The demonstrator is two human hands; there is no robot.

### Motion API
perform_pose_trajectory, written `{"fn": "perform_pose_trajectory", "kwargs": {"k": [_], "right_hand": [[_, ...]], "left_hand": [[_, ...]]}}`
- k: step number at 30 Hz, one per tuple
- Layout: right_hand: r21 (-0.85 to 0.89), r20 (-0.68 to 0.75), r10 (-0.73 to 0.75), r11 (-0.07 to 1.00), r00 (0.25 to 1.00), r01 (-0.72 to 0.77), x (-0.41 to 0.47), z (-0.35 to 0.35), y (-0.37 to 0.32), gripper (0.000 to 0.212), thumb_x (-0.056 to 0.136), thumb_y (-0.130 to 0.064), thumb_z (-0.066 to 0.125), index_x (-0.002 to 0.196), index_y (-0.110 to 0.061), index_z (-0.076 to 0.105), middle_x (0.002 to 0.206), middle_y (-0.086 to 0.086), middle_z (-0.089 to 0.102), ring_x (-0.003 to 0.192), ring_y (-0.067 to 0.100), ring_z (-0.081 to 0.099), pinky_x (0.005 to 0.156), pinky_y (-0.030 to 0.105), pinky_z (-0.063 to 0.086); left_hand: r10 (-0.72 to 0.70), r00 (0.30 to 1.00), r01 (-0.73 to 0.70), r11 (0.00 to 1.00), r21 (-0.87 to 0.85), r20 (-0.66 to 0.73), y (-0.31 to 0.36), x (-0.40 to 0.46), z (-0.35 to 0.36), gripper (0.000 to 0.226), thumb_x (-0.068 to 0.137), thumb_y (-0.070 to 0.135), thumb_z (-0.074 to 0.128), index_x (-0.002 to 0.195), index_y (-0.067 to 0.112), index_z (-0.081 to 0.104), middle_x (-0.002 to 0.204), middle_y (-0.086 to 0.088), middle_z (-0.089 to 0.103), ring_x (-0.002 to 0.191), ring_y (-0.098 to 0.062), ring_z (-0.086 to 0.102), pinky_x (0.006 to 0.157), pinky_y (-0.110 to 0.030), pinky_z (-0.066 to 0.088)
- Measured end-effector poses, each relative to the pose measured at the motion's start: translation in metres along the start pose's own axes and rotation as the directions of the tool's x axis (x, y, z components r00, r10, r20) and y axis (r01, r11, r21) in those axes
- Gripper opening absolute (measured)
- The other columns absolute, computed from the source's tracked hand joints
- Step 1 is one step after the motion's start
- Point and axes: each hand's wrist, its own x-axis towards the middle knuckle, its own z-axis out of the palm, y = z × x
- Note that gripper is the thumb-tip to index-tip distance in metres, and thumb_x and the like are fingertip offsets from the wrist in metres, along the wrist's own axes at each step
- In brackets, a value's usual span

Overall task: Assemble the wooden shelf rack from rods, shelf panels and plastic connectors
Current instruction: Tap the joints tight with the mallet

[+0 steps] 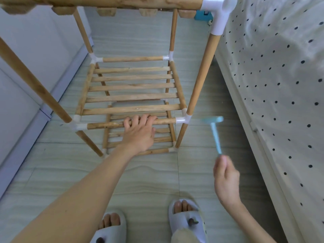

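A wooden shelf rack stands on the floor, seen from above, with slatted shelf panels (133, 86) joined by white plastic connectors (184, 119). My left hand (140, 132) grips the front rod (105, 125) of the middle tier, fingers curled over it. My right hand (226, 179) holds the handle end of a small light-blue plastic hammer (214, 132), blurred, with its head just right of the front right connector. The top rod (114, 2) and its corner connector (219, 13) cross the upper edge of the view. A lower shelf shows beneath the middle one.
A bed with a white polka-dot cover (280, 85) runs along the right, close to the rack. A pale wall with a skirting board (21, 155) lines the left. My feet in grey slippers (187, 223) stand on the tiled floor behind the rack.
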Motion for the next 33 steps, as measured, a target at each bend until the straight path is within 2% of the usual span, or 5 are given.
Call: {"fn": "perform_pose_trajectory", "kwargs": {"k": [3, 9, 23, 28, 33], "right_hand": [[0.614, 0.038, 0.541, 0.651, 0.840, -0.446, 0.013, 0.009, -0.020, 0.040, 0.104, -0.033, 0.023, 0.067, -0.019, 0.030, 0.049, -0.006, 0.025, 0.036, 0.005, 0.024, 0.036, 0.017, 0.020], [0.687, 0.476, 0.528, 0.276, 0.704, -0.672, 0.010, 0.025, -0.031, 0.041, 0.103, -0.036, 0.022, 0.069, -0.018, 0.033, 0.042, -0.010, 0.022, 0.031, 0.004, 0.018, 0.036, 0.017, 0.013], [0.542, 0.578, 0.544, 0.302, 0.609, -0.784, 0.024, 0.043, -0.083, 0.041, 0.104, -0.032, 0.025, 0.072, -0.011, 0.040, 0.086, 0.016, 0.061, 0.076, 0.023, 0.059, 0.068, 0.031, 0.053], [0.570, 0.599, 0.598, 0.149, 0.533, -0.808, 0.035, 0.073, -0.113, 0.029, 0.104, -0.020, 0.028, 0.082, -0.008, 0.043, 0.139, 0.025, 0.039, 0.125, 0.037, 0.046, 0.097, 0.044, 0.044], [0.646, 0.666, 0.562, -0.109, 0.490, -0.755, 0.063, 0.089, -0.149, 0.031, 0.103, -0.019, 0.023, 0.113, -0.003, 0.047, 0.148, 0.021, 0.030, 0.138, 0.036, 0.030, 0.113, 0.048, 0.026]], "left_hand": [[0.000, 1.000, 0.000, 1.000, 0.001, 0.004, 0.000, 0.001, 0.000, 0.041, 0.101, 0.033, 0.022, 0.141, 0.029, 0.021, 0.140, 0.006, 0.028, 0.122, -0.019, 0.027, 0.104, -0.040, 0.016], [0.009, 1.000, -0.009, 1.000, -0.010, 0.005, -0.001, 0.000, -0.001, 0.041, 0.100, 0.030, 0.025, 0.141, 0.029, 0.020, 0.140, 0.006, 0.027, 0.122, -0.018, 0.026, 0.104, -0.040, 0.015], [0.132, 0.980, -0.171, 0.942, -0.289, -0.150, -0.022, -0.024, -0.007, 0.047, 0.096, 0.011, 0.043, 0.143, 0.014, 0.035, 0.149, -0.002, 0.034, 0.141, -0.022, 0.024, 0.118, -0.035, 0.004], [-0.398, 0.777, -0.042, 0.740, -0.671, -0.488, -0.068, -0.082, -0.018, 0.030, 0.083, -0.012, 0.039, 0.094, 0.010, 0.057, 0.097, -0.001, 0.055, 0.095, -0.024, 0.054, 0.084, -0.035, 0.043], [-0.771, 0.607, 0.150, 0.349, -0.925, -0.193, -0.124, -0.076, -0.061, 0.052, 0.091, -0.006, 0.035, 0.139, 0.014, 0.028, 0.132, -0.001, 0.039, 0.116, -0.016, 0.041, 0.100, -0.035, 0.038]]}}
